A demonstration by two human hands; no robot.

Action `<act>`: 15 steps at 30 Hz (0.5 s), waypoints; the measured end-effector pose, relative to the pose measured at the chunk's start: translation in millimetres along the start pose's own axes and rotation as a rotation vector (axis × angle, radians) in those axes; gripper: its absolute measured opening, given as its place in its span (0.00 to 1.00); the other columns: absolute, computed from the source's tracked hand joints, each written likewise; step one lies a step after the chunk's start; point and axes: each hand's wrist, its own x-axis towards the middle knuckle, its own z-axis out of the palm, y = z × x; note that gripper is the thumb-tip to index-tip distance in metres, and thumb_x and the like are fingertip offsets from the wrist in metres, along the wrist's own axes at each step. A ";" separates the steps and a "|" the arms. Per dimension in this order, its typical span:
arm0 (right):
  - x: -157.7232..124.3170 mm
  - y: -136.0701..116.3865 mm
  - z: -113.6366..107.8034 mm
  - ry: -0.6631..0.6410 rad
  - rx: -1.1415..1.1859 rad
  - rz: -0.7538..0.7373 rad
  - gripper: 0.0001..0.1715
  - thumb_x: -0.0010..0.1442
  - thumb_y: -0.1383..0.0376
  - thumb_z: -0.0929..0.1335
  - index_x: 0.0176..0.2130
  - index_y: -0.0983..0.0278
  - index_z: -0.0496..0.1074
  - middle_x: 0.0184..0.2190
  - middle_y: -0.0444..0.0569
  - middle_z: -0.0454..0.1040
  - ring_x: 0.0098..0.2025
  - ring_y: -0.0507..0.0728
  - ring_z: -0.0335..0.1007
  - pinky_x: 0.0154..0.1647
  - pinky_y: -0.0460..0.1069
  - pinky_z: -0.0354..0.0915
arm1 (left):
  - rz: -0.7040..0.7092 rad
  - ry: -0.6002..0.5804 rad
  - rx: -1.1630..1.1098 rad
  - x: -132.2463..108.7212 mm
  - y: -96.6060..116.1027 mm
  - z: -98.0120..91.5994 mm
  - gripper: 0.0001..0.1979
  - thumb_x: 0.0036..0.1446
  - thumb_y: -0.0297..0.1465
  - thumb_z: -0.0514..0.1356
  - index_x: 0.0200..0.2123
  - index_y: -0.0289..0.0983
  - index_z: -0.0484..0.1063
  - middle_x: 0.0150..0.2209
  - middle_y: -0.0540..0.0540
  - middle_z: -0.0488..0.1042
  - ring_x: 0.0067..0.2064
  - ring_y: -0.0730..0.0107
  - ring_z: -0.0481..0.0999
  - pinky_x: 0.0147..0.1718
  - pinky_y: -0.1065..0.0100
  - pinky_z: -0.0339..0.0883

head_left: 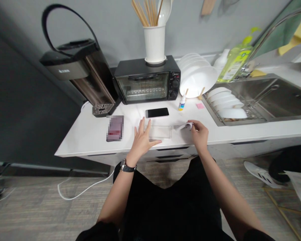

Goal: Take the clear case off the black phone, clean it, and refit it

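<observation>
My left hand [142,139] lies flat with fingers spread on the white counter [90,137], touching the left end of a clear plastic phone case [160,132]. My right hand [200,133] is closed in a pinch on a small white wipe or cloth [184,126] just right of the case. A black phone [157,112] lies screen up behind the case. A small white dropper bottle [182,102] stands to the phone's right, with a pink sticky note [200,105] beside it.
A black toaster oven [146,80] carries a white utensil holder [154,43]. A water boiler [77,67] stands at the left, a dark blurred object [114,128] near it. White plates [198,77], a sink [266,97] with dishes and a green soap bottle [235,62] are on the right.
</observation>
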 end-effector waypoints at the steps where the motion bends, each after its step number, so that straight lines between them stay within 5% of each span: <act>1: -0.5 -4.1 1.8 0.016 0.000 -0.001 0.20 0.73 0.64 0.62 0.50 0.64 0.82 0.42 0.57 0.87 0.34 0.59 0.78 0.35 0.52 0.74 | -0.011 -0.002 -0.023 -0.6 -9.6 -3.8 0.57 0.63 0.46 0.72 0.83 0.45 0.41 0.83 0.32 0.46 0.83 0.41 0.50 0.78 0.37 0.49; 3: -5.3 -16.1 9.4 -0.006 0.009 -0.034 0.22 0.76 0.63 0.60 0.55 0.67 0.79 0.49 0.63 0.86 0.41 0.60 0.81 0.40 0.53 0.76 | 0.003 -0.009 -0.054 -0.8 -24.5 -7.7 0.51 0.65 0.43 0.71 0.82 0.44 0.47 0.78 0.34 0.62 0.78 0.47 0.64 0.76 0.47 0.58; 6: -23.6 -37.9 27.5 -0.214 0.036 -0.170 0.18 0.77 0.61 0.64 0.54 0.61 0.82 0.51 0.58 0.87 0.49 0.63 0.85 0.51 0.55 0.80 | 0.036 0.029 -0.032 -0.5 -31.3 -5.7 0.49 0.62 0.44 0.74 0.79 0.41 0.57 0.69 0.36 0.74 0.69 0.46 0.73 0.71 0.52 0.65; 8: -40.4 -50.8 40.3 -0.347 0.036 -0.256 0.15 0.74 0.59 0.69 0.53 0.60 0.83 0.54 0.58 0.87 0.56 0.69 0.84 0.62 0.62 0.78 | 0.044 0.041 -0.015 -0.2 -28.3 -3.2 0.48 0.61 0.46 0.74 0.77 0.39 0.60 0.65 0.36 0.75 0.66 0.46 0.75 0.70 0.52 0.66; 11: -62.1 -67.8 59.4 -0.443 -0.084 -0.346 0.26 0.72 0.55 0.71 0.61 0.67 0.80 0.64 0.68 0.79 0.68 0.78 0.75 0.72 0.73 0.68 | 0.038 0.009 -0.024 1.3 -23.1 -3.0 0.46 0.63 0.42 0.72 0.77 0.39 0.59 0.64 0.37 0.76 0.65 0.47 0.75 0.68 0.52 0.67; 15: -69.5 -89.1 83.2 -0.623 -0.144 -0.470 0.38 0.71 0.49 0.73 0.68 0.71 0.74 0.69 0.70 0.73 0.73 0.76 0.69 0.77 0.70 0.64 | 0.027 -0.023 -0.048 3.6 -24.1 -6.7 0.45 0.63 0.35 0.70 0.79 0.38 0.57 0.59 0.39 0.77 0.61 0.49 0.76 0.68 0.54 0.67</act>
